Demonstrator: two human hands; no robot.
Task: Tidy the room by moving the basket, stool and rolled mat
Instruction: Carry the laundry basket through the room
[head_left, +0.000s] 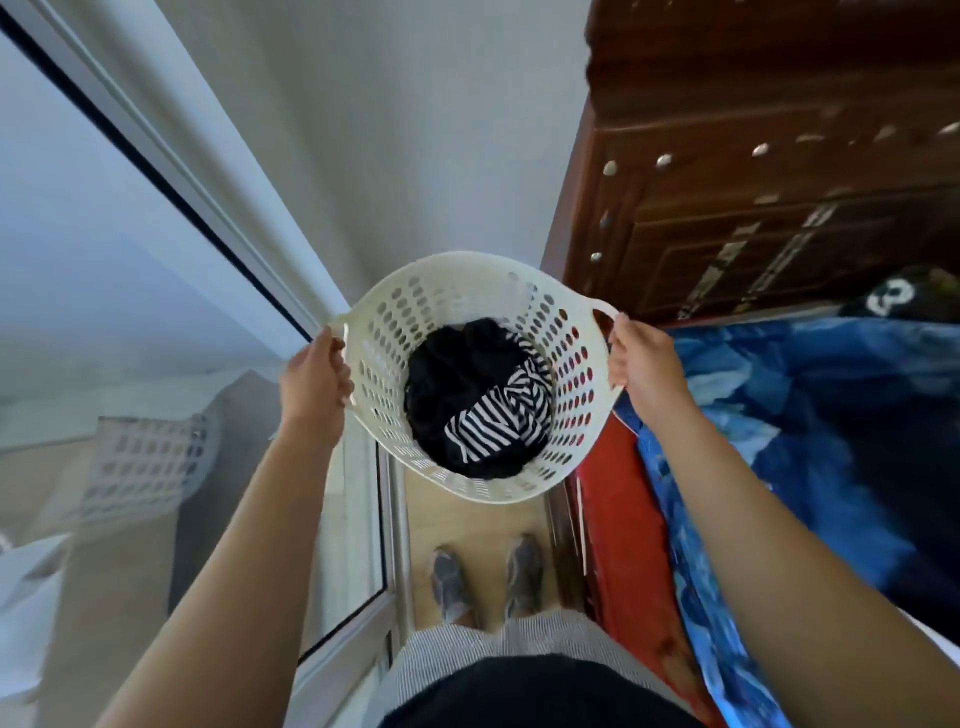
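Basket hangs above the floor, just left of the bed; we grip its side handles, left hand and right hand both closed. Stiff plastic, probably light with few clothes.

No legible text, label, brand or number on anything here

basket held off the floor, directly ahead of the person, above and in front of the feet. left hand on its left rim, right hand on right handle. clothes inside basket. window along the left, bed along the right, cabinet beyond the bed.
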